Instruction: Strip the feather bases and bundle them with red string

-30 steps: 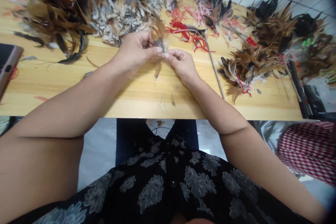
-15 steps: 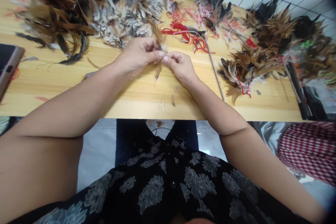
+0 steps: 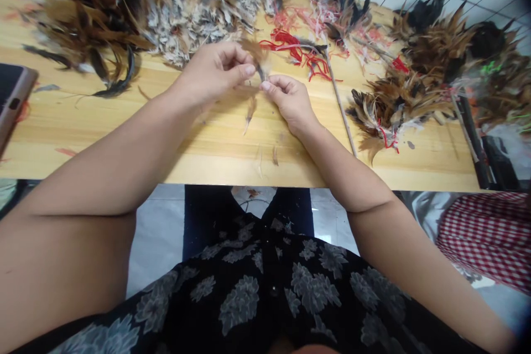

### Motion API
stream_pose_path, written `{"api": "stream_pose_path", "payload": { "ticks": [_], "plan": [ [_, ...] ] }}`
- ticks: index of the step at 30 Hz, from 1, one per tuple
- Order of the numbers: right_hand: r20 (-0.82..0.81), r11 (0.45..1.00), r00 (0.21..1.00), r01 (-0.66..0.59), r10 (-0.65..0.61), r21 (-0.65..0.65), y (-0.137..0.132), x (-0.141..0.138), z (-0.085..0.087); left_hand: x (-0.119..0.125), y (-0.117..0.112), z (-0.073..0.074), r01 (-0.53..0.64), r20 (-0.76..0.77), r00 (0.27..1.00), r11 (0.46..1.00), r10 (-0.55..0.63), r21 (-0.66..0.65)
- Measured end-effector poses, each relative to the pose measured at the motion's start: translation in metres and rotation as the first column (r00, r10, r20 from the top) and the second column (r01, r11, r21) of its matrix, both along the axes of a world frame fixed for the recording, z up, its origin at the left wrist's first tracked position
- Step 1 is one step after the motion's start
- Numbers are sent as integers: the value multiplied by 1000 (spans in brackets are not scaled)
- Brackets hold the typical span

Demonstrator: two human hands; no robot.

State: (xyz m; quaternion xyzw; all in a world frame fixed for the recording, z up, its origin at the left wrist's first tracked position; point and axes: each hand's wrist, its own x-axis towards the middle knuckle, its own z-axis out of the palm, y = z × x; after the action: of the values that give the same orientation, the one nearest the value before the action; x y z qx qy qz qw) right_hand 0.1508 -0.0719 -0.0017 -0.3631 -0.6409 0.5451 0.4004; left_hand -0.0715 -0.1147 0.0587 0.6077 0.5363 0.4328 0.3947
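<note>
Over the wooden table, my two hands are close together with a blurred brown feather (image 3: pixel 260 57) between them. My right hand (image 3: pixel 291 102) pinches near the feather's lower end with thumb and forefinger. Beside it my left hand (image 3: pixel 219 71) is closed, thumb against curled forefinger; what it holds, if anything, is hidden. Below the fingers a small brown feather (image 3: pixel 250 112) is on the tabletop. A big pile of brown and black feathers (image 3: pixel 95 5) sits behind my left hand, with greyish-white feather bases (image 3: pixel 178 25) facing me.
Red strings (image 3: pixel 286 44) and a thin stick (image 3: pixel 339 102) lie right of my hands. Bundled feathers (image 3: pixel 385 102) tied with red string are farther right, near a black object (image 3: pixel 477 144). A phone (image 3: pixel 14 99) rests at the left edge. Checked red cloth (image 3: pixel 485 238) is below right.
My left hand has drawn slightly up and left, so its fingertips now stand apart from my right hand's. The feather shows more between them.
</note>
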Motion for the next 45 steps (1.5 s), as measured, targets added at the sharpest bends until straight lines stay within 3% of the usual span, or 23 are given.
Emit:
{"api": "stream_pose_path", "payload": {
  "ticks": [2, 4, 8, 11, 16, 18, 20, 23, 28, 32, 37, 40, 45],
  "plan": [
    [-35, 999, 999, 39, -40, -25, -2, 1, 6, -5, -4, 11, -41, -158, 987, 999, 40, -3],
    [-62, 997, 996, 67, -70, -48, -2, 2, 10, -6, -9, 22, -25, -340, 940, 998, 3, -58],
    [-63, 993, 993, 96, -101, -66, 1, 3, 9, 6, -18, 38, 48, -646, 737, 969, -197, -241],
    [-39, 994, 994, 102, -104, -40, 4, 4, 5, 18, -22, 40, 81, -733, 610, 944, -302, -321],
    [-10, 996, 996, 89, -88, 28, 6, 6, -1, 25, -31, 33, 178, -766, 555, 946, -325, -272],
    [4, 995, 996, 86, -87, 46, 7, 8, -4, 22, -31, 30, 223, -745, 586, 948, -318, -229],
    [14, 994, 996, 91, -92, 58, 9, 8, -6, 18, -28, 28, 232, -664, 684, 953, -302, -194],
    [15, 994, 995, 93, -94, 59, 11, 8, -8, 11, -22, 32, 121, -492, 853, 983, -175, -140],
    [9, 995, 995, 103, -104, 10, 5, 5, -2, 11, -12, 30, -41, -149, 988, 997, 30, -70],
    [-3, 994, 994, 106, -106, -42, -3, 2, 7, 14, 0, 3, -32, 155, 987, 997, 43, -71],
    [-37, 996, 997, 69, -71, -64, -6, 0, 9, 16, 9, -24, -7, 269, 963, 1000, 8, -5],
    [-36, 995, 997, 64, -66, -72, -5, -1, 7, 19, 7, -19, -70, 260, 963, 997, 63, 19],
    [10, 993, 997, 81, -80, -81, -4, -1, 4, 29, -7, 9, -185, 111, 976, 983, 186, -23]
  ]
}}
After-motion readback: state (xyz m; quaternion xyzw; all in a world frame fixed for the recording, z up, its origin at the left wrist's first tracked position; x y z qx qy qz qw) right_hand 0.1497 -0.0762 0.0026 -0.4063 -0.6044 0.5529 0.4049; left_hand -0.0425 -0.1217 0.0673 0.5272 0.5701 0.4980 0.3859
